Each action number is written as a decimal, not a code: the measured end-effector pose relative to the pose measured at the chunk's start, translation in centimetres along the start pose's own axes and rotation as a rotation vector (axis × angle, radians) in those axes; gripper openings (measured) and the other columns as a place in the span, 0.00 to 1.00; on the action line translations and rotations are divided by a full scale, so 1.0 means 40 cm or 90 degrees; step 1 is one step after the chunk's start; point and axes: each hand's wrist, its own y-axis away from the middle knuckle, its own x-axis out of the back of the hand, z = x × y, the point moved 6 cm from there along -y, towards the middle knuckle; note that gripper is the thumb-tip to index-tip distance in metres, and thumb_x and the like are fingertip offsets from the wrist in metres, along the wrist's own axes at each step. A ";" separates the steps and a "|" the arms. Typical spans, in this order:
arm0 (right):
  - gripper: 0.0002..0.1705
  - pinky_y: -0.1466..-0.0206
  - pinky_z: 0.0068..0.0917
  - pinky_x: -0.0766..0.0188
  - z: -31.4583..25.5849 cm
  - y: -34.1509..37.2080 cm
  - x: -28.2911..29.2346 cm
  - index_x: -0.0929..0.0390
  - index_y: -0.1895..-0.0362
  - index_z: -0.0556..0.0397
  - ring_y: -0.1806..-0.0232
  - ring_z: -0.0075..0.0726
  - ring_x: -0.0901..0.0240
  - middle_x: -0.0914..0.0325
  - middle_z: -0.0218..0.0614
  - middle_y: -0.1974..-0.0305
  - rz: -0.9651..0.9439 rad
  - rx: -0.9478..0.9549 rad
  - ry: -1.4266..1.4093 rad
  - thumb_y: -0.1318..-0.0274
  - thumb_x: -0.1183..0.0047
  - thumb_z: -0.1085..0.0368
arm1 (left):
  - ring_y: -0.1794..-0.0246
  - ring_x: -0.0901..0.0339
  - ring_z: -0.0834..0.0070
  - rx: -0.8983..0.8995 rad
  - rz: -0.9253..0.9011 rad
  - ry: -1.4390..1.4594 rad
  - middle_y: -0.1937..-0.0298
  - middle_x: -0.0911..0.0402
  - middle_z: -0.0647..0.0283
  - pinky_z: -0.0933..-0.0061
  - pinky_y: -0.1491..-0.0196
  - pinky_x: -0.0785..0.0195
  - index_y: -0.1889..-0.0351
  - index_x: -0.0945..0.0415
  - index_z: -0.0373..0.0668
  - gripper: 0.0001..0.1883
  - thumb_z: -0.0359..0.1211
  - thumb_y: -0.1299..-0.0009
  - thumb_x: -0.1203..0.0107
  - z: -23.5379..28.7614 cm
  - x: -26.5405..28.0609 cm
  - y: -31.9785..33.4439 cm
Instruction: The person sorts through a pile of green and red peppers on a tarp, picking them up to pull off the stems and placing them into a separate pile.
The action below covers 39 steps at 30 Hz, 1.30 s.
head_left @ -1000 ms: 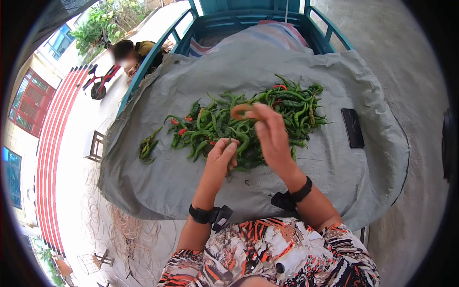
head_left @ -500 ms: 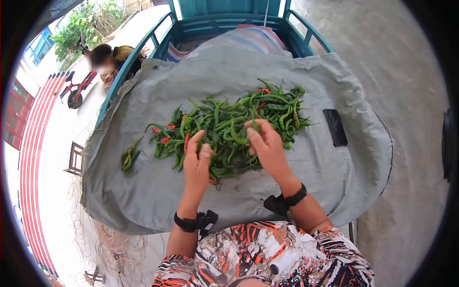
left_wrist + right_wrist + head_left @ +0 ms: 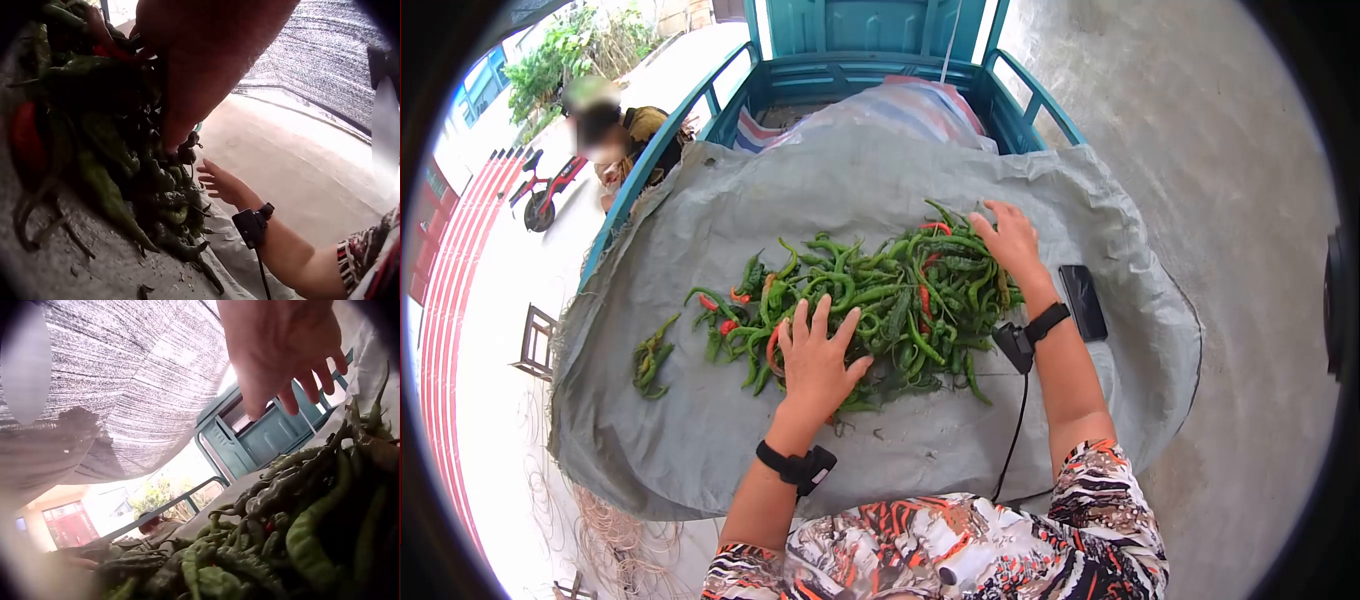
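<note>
A heap of green peppers (image 3: 870,290) with a few red ones lies on a grey cloth (image 3: 730,220). The left hand (image 3: 815,362) is over the heap's near left part, palm down with fingers spread; in the left wrist view its fingers reach among the peppers (image 3: 100,181). At the heap's far right edge is the right hand (image 3: 1012,242), fingers extended and nothing in them; the right wrist view shows that hand (image 3: 281,350) above the peppers (image 3: 312,544). A small separate bunch of peppers (image 3: 652,358) lies to the left.
A black phone (image 3: 1083,303) lies on the cloth right of the heap. Behind stands a teal cart bed (image 3: 840,75) with a striped sheet (image 3: 910,105). Beyond the left rail are a person (image 3: 635,140), a red scooter (image 3: 550,190) and a small stool (image 3: 536,342).
The right hand has let go of a pepper and moved to the heap's far right edge. The left hand has turned palm down with its fingers spread. The whole view has shifted.
</note>
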 end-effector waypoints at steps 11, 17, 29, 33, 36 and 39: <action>0.37 0.35 0.54 0.40 0.042 -0.094 -0.245 0.18 0.44 0.39 0.39 0.51 0.28 0.21 0.44 0.44 -0.317 -0.049 0.026 0.42 0.58 0.28 | 0.30 0.43 0.46 -0.005 0.021 0.035 0.31 0.34 0.55 0.43 0.33 0.48 0.36 0.24 0.59 0.33 0.42 0.43 0.30 -0.015 0.001 0.002; 0.37 0.44 0.37 0.32 -0.031 -0.044 -0.181 0.18 0.50 0.54 0.47 0.51 0.24 0.18 0.49 0.52 -0.550 0.030 -0.185 0.45 0.53 0.34 | 0.29 0.43 0.46 0.008 0.042 0.042 0.30 0.35 0.57 0.44 0.32 0.49 0.35 0.25 0.60 0.34 0.42 0.43 0.29 -0.020 -0.008 0.009; 0.27 0.49 0.43 0.28 0.052 0.049 -0.020 0.18 0.55 0.56 0.53 0.53 0.24 0.19 0.47 0.55 -0.495 0.058 -0.061 0.38 0.49 0.44 | 0.28 0.45 0.47 0.011 0.032 0.061 0.29 0.36 0.59 0.45 0.31 0.49 0.35 0.26 0.59 0.34 0.42 0.42 0.30 -0.027 -0.014 0.006; 0.26 0.42 0.49 0.31 0.193 -0.039 -0.066 0.24 0.41 0.50 0.38 0.57 0.31 0.30 0.50 0.38 -0.208 -0.019 0.007 0.39 0.45 0.51 | 0.28 0.46 0.47 0.012 0.027 0.067 0.28 0.37 0.59 0.45 0.31 0.50 0.34 0.26 0.59 0.33 0.42 0.41 0.31 -0.027 -0.015 0.006; 0.26 0.42 0.50 0.31 0.237 -0.050 -0.139 0.27 0.39 0.47 0.40 0.61 0.31 0.33 0.51 0.38 -0.191 0.012 0.030 0.42 0.42 0.59 | 0.28 0.46 0.47 0.014 0.023 0.078 0.28 0.37 0.58 0.45 0.31 0.51 0.35 0.26 0.59 0.33 0.42 0.40 0.32 -0.028 -0.016 0.007; 0.25 0.44 0.51 0.30 0.249 -0.035 -0.163 0.27 0.42 0.46 0.45 0.63 0.29 0.32 0.50 0.43 -0.282 -0.009 0.059 0.46 0.41 0.62 | 0.27 0.46 0.47 0.015 0.019 0.076 0.28 0.38 0.58 0.45 0.30 0.51 0.35 0.26 0.59 0.32 0.43 0.39 0.32 -0.032 -0.017 0.007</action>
